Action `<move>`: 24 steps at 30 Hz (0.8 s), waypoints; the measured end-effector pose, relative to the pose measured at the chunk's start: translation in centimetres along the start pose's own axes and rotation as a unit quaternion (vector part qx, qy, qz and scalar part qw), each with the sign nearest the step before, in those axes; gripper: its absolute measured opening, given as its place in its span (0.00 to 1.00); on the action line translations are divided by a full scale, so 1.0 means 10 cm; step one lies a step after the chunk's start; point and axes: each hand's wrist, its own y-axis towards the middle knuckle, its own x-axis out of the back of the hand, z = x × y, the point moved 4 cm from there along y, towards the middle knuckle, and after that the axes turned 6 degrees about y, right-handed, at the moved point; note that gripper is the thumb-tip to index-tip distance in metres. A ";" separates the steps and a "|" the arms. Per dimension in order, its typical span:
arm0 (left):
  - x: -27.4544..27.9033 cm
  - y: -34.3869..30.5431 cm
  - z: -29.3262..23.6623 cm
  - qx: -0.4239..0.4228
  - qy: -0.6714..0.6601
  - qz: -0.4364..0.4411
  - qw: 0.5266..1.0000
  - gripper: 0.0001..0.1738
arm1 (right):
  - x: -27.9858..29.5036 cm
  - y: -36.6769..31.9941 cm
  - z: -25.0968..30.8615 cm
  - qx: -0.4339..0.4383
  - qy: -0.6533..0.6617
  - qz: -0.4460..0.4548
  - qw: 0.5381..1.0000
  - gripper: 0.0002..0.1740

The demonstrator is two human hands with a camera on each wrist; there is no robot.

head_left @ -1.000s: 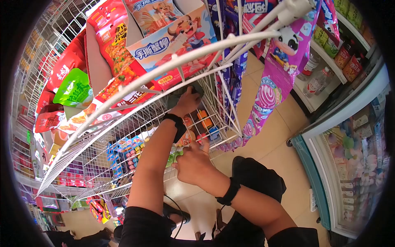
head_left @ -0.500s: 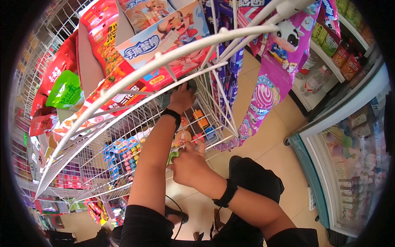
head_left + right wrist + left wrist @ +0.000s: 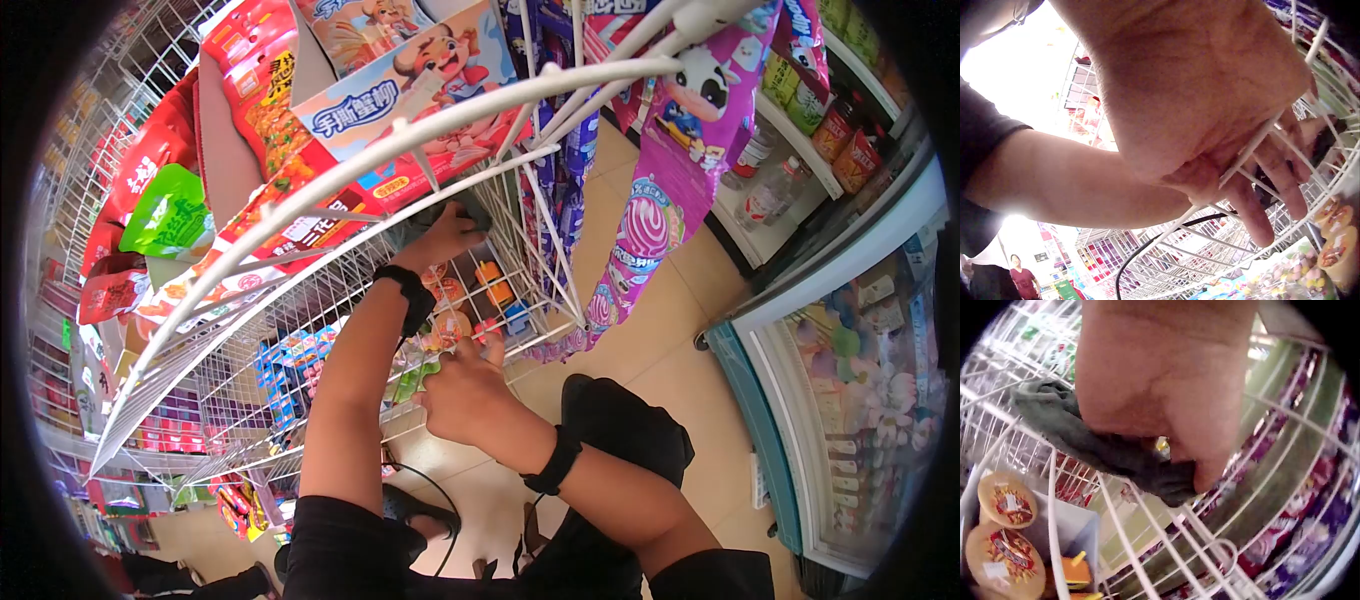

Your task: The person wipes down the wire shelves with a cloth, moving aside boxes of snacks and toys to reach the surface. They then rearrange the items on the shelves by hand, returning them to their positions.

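Observation:
My left hand reaches into the white wire basket of a snack rack and presses a dark grey-green cloth against its far wires. In the left wrist view the left hand has thumb and fingers curled on the bunched cloth, which lies over the wire grid. My right hand grips the basket's front rim. In the right wrist view its fingers curl round a white wire.
Red snack bags and a blue carton fill the tier above. Purple candy bags hang at the right. Round candy tins and small boxes lie in the basket. A glass-top freezer and bottle shelf stand right.
My left hand has slid the cloth a little along the far wires of the basket. The right hand keeps its grip on the front rim.

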 end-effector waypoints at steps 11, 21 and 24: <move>0.87 -0.79 0.81 0.283 0.131 -0.334 0.890 0.08 | -0.01 -0.01 -0.02 0.020 -0.018 -0.035 0.999 0.17; -0.54 0.63 1.41 0.113 0.152 -0.229 0.955 0.06 | 0.02 -0.02 -0.01 0.017 -0.019 -0.026 0.999 0.14; -0.28 0.61 0.81 0.167 0.145 -0.129 0.967 0.06 | 0.01 0.01 -0.04 0.006 -0.011 -0.044 0.999 0.12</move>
